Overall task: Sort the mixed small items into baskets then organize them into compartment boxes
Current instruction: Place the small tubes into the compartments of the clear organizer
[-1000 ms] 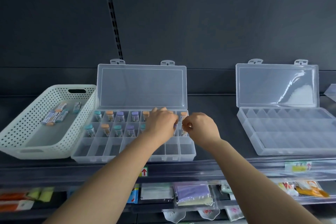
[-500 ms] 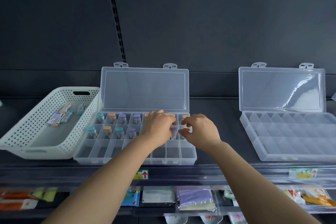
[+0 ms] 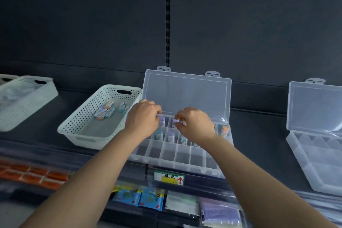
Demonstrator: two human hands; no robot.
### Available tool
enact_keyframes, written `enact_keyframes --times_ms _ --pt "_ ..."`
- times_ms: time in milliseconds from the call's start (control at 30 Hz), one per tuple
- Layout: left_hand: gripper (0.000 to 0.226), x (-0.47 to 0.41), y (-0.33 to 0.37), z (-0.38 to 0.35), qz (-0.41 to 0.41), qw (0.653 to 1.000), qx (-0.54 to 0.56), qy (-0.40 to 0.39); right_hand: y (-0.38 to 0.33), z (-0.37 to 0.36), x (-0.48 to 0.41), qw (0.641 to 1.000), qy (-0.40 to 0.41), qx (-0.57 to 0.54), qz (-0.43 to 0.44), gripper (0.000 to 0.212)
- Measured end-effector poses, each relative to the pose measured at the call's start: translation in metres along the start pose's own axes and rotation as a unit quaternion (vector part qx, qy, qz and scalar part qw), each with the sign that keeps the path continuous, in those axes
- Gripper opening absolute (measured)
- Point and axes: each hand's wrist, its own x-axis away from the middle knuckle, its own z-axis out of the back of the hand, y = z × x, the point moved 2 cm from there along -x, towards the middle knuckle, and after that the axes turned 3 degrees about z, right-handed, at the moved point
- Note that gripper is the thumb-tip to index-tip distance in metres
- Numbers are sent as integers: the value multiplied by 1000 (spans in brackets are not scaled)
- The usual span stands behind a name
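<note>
A person's two bare hands work over the back row of a clear plastic compartment box (image 3: 185, 169) on a dark shelf (image 3: 259, 135), its see-through hinged lid (image 3: 185, 94) standing upright behind them with two hanging tabs on top. The right hand (image 3: 194, 124) pinches a small vial (image 3: 176, 120) with a pale cap between thumb and forefinger just above the back row. The left hand (image 3: 143, 116) has its fingers curled at the same row, next to a purple-capped vial (image 3: 162, 119); whether it grips anything cannot be told. More capped vials (image 3: 171, 136) in purple, teal and orange stand upright in the square cells of the back two rows, while the front row shows only bare plastic. Just left of the box sits a white perforated basket (image 3: 77, 129) with a cut-out handle, a few small tubes (image 3: 106, 110) lying loose on its floor. A second white basket (image 3: 27, 102) sits well apart at far left, and a second clear compartment box (image 3: 314, 164), lid up, at far right. On the shelf's front rail a green-and-yellow tag (image 3: 169, 177) bears a red upward arrow; its writing is too blurred to read. Below lie blue packets (image 3: 138, 197), orange packets (image 3: 33, 174) and a purple packet (image 3: 220, 213).
</note>
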Motion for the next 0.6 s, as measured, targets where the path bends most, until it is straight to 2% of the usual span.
enact_keyframes --times_ms 233,433,600 --pt "20 3 -95 13 71 997 -42 -1 -74 -40 -62 997 -36 -20 58 22" --pt "28 -13 -173 3 114 985 -86 -100 -118 -80 -119 995 -78 11 56 21" --pt "34 -36 -208 -20 77 975 -105 -178 -131 -115 -163 987 -138 85 22 25"
